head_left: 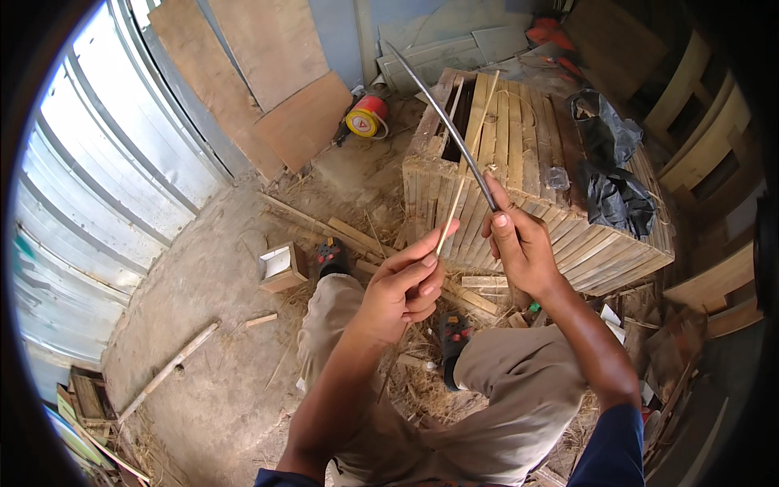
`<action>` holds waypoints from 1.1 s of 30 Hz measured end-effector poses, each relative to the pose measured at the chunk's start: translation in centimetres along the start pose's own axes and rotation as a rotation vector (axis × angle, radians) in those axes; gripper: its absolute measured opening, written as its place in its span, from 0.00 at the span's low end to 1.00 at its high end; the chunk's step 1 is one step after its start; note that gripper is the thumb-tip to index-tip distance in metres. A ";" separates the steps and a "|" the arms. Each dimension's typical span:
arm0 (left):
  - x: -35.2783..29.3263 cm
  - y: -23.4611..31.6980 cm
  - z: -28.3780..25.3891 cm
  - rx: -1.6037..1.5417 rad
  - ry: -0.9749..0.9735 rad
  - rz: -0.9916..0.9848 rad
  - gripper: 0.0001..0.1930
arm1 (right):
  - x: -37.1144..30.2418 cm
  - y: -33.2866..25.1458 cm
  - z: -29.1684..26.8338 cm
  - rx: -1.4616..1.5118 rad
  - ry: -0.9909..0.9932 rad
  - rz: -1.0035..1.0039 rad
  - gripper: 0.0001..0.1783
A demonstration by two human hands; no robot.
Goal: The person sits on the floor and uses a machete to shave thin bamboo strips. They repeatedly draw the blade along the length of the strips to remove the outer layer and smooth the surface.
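Glossy dark metal blade, pale smooth bamboo strip, rough slatted bamboo crate

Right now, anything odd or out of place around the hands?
Mostly clutter. Wood offcuts and shavings litter the floor around the sandalled feet. A black plastic bag lies crumpled on the slatted bamboo crate. The left hand grips a thin bamboo strip; the right hand holds a long curved blade against it. No damage visible.

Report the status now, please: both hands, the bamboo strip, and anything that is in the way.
Left hand pinches thin bamboo strip. Right hand grips long dark blade, edge against the strip. Slatted bamboo crate close behind; black plastic bag on top.
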State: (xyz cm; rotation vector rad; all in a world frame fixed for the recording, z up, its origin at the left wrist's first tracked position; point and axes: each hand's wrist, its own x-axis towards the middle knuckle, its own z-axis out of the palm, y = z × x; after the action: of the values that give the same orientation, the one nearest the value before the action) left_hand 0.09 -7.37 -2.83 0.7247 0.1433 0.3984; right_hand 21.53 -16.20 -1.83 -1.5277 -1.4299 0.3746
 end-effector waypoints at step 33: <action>-1.9 -0.3 -0.1 0.235 0.177 0.036 0.24 | 1.7 0.8 -1.3 -0.391 0.033 0.267 0.39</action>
State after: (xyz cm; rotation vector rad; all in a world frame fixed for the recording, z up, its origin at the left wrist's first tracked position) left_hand -1.57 -8.34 -3.12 0.9236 0.3486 0.4857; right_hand 23.47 -15.10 -1.18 -2.0422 -1.3280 0.2337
